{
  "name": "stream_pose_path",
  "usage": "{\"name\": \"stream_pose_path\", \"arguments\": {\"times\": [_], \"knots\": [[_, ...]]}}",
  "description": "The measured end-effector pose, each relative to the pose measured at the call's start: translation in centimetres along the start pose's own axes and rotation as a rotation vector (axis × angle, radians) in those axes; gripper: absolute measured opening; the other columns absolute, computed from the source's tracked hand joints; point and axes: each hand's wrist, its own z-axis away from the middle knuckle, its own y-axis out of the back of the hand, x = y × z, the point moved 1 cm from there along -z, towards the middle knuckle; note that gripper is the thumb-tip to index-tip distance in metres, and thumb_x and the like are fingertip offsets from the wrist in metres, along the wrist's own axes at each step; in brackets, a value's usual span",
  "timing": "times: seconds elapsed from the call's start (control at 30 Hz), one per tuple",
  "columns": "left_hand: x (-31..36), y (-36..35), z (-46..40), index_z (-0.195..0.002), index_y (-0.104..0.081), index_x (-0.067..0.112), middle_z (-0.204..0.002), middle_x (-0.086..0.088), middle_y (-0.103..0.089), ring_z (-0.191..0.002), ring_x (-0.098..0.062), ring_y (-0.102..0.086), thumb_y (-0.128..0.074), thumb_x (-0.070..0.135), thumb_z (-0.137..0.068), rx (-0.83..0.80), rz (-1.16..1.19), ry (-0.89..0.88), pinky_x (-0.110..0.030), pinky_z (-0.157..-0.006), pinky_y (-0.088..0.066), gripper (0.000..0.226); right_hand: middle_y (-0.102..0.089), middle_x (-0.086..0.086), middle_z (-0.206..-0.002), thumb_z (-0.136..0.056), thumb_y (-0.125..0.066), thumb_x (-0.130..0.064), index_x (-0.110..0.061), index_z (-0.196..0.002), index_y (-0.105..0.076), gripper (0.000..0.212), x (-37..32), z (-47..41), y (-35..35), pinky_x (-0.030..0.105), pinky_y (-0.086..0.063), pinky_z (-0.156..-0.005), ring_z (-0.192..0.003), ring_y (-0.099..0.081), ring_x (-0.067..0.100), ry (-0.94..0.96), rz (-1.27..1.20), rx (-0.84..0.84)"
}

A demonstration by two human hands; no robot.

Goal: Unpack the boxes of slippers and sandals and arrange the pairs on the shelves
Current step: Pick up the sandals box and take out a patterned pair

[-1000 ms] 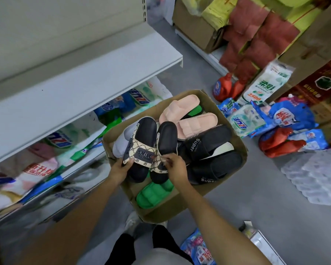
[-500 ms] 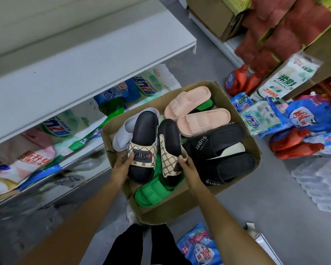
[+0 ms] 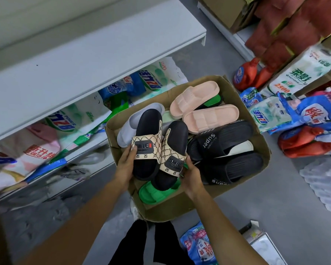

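- Left hand (image 3: 127,165) gripped the left patterned slipper (image 3: 148,144) at its heel end, thumb pressed on the beige strap beside the "SMILE" patch; the other fingers were hidden under the sole.
- Right hand (image 3: 191,174) held the right patterned slipper (image 3: 172,153) at its strap edge, fingers curled round it; fingertips mostly hidden behind the strap.
- Both slippers sat side by side and touching, tilted, above the near-left part of the cardboard box (image 3: 260,142).
- Green slipper (image 3: 155,192) lay at the box's near edge, partly covered by the right slipper's heel; a second green one (image 3: 213,100) showed only as a sliver under the pink pair (image 3: 203,109) at the far edge.
- Grey slipper (image 3: 126,131) against the left wall, half hidden by the held pair.
- Two black "Super" slippers (image 3: 224,150) along the right side; something white between them, too covered to identify.
- White shelf (image 3: 84,60) ran past the box's left side; detergent bags (image 3: 69,125) below it were blurred, print only partly legible.
- Red bottles (image 3: 250,73) and more bags on the floor to the right, cut off at the frame edge.
- Legs in black trousers (image 3: 141,243) at the bottom edge, cut off.
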Motion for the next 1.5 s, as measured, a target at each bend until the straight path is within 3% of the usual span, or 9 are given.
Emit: {"name": "stream_pose_path", "arguments": {"times": [0.2, 0.37, 0.57, 0.8, 0.9, 1.0, 1.27, 1.4, 1.5], "knots": [[0.5, 0.1, 0.4, -0.14, -0.057, 0.03, -0.128, -0.001, -0.07, -0.117, -0.02, -0.066, -0.058, 0.039, -0.1, -0.015, 0.087, 0.02, -0.04, -0.103, -0.051, 0.041, -0.066, 0.003, -0.131, -0.097, -0.058, -0.014, -0.023, -0.142, -0.05, 0.046, -1.0, 1.2, -1.1, 0.04, -0.049, -0.101, -0.118, -0.063, 0.02, 0.132, -0.019, 0.008], [2.1, -0.6, 1.7, -0.142, -0.055, 0.031, -0.13, 0.002, -0.066, -0.114, -0.013, -0.065, -0.064, 0.034, -0.097, 0.024, 0.063, -0.065, -0.029, -0.093, -0.052, 0.046, -0.071, -0.005, -0.117, -0.094, -0.063, -0.008, -0.014, -0.14, -0.05, 0.047, -2.8, 2.0, -1.5, 0.02, -0.056, -0.083, -0.102, -0.069, 0.006, 0.286, 0.168, 0.079], [5.0, -0.8, 4.4, -0.138, -0.056, 0.031, -0.128, 0.001, -0.064, -0.108, -0.01, -0.064, -0.064, 0.029, -0.098, -0.005, 0.02, -0.176, -0.025, -0.089, -0.051, 0.041, -0.069, 0.006, -0.124, -0.091, -0.07, -0.014, -0.018, -0.137, -0.054, 0.049, -5.5, 5.5, -2.9, 0.042, -0.052, -0.101, -0.115, -0.066, 0.021, 0.393, 0.273, 0.044], [9.8, 0.4, 8.8, -0.127, -0.062, 0.039, -0.13, 0.01, -0.067, -0.118, -0.005, -0.063, -0.064, 0.025, -0.097, -0.135, -0.008, -0.345, -0.029, -0.1, -0.049, 0.033, -0.072, 0.007, -0.119, -0.095, -0.064, -0.015, -0.021, -0.13, -0.059, 0.036, -9.2, 12.4, -6.5, 0.028, -0.058, -0.082, -0.108, -0.069, 0.019, 0.575, 0.288, 0.056], [12.6, 0.1, 10.7, -0.12, -0.062, 0.04, -0.117, 0.022, -0.07, -0.11, 0.005, -0.064, -0.063, 0.018, -0.098, -0.153, 0.034, -0.449, -0.021, -0.098, -0.049, 0.031, -0.073, 0.011, -0.116, -0.094, -0.065, -0.022, -0.021, -0.131, -0.059, 0.037, -10.9, 14.8, -8.4, 0.042, -0.056, -0.092, -0.111, -0.068, 0.028, 0.644, 0.299, 0.048], [14.7, -0.1, 11.6, -0.127, -0.059, 0.04, -0.126, 0.013, -0.068, -0.116, -0.005, -0.064, -0.064, 0.023, -0.097, -0.166, 0.106, -0.48, -0.03, -0.099, -0.051, 0.035, -0.072, 0.01, -0.117, -0.092, -0.067, -0.026, -0.021, -0.131, -0.06, 0.04, -12.7, 15.9, -10.3, 0.044, -0.054, -0.095, -0.111, -0.068, 0.026, 0.697, 0.294, 0.021], [19.7, -2.8, 10.8, -0.141, -0.052, 0.03, -0.131, -0.004, -0.065, -0.119, -0.02, -0.064, -0.063, 0.027, -0.098, -0.021, 0.242, -0.499, -0.035, -0.1, -0.052, 0.044, -0.076, -0.002, -0.101, -0.092, -0.068, -0.022, -0.019, -0.119, -0.066, 0.027, -20.0, 12.8, -15.1, 0.026, -0.058, -0.08, -0.09, -0.072, 0.008, 0.711, 0.358, -0.053], [21.3, -5.4, 8.2, -0.143, -0.051, 0.025, -0.132, -0.005, -0.062, -0.119, -0.022, -0.062, -0.062, 0.032, -0.098, 0.097, 0.26, -0.44, -0.031, -0.094, -0.052, 0.047, -0.074, 0.009, -0.112, -0.069, -0.083, -0.051, -0.019, -0.126, -0.063, 0.068, -24.1, 8.6, -17.0, 0.043, -0.055, -0.094, -0.106, -0.07, 0.026, 0.651, 0.477, -0.122], [22.2, -7.2, 5.7, -0.143, -0.052, 0.023, -0.137, -0.006, -0.06, -0.122, -0.022, -0.06, -0.065, 0.033, -0.097, 0.18, 0.273, -0.389, -0.036, -0.103, -0.05, 0.049, -0.072, 0.01, -0.117, -0.086, -0.075, -0.037, -0.02, -0.123, -0.063, 0.042, -27.0, 5.3, -18.1, 0.042, -0.056, -0.095, -0.107, -0.07, 0.023, 0.597, 0.558, -0.144]]}}
